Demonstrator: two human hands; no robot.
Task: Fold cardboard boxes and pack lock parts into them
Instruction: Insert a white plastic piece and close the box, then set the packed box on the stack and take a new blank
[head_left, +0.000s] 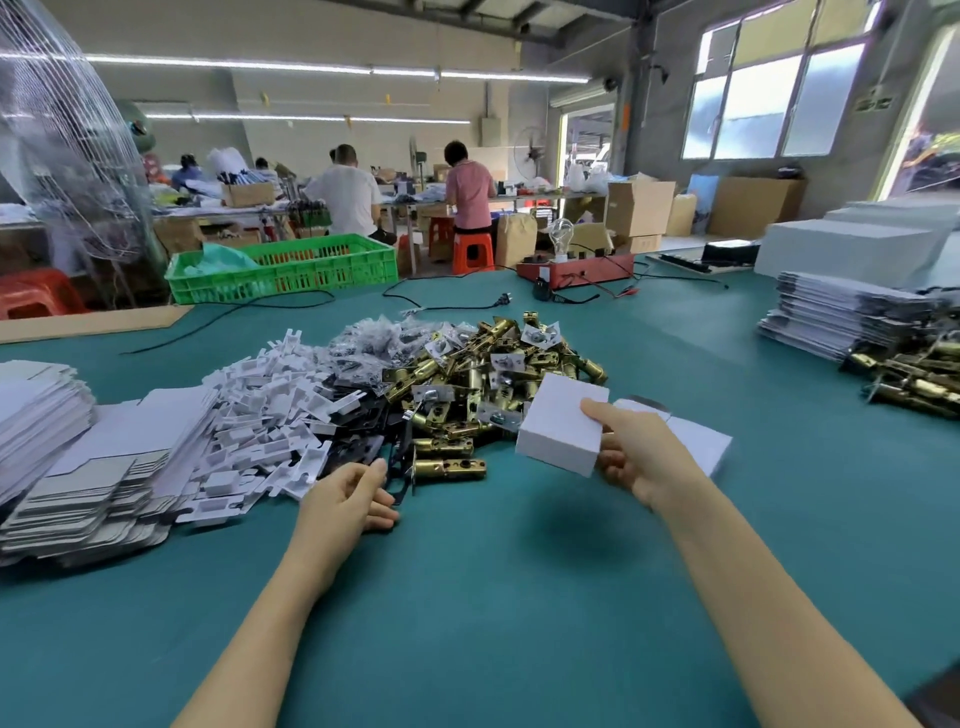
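Factory packing hall: long green worktable (519, 597), heaped brass latches (483, 379), flat carton stacks (831, 322), green crate (291, 265), seated workers (348, 192) at benches.

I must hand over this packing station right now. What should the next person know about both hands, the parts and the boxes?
Right hand holds one folded white box above the table.
Left hand reaches to a black plate at the edge of the pile, fingers curled at it.
Brass latches and white inserts lie heaped ahead; flat box blanks are stacked left.
Done: one box folded. Left: whether it is filled cannot be seen; many blanks remain.

Matt white cardboard box (563, 430), glossy brass-coloured metal latches (498, 374), smooth matt green tabletop (519, 597).
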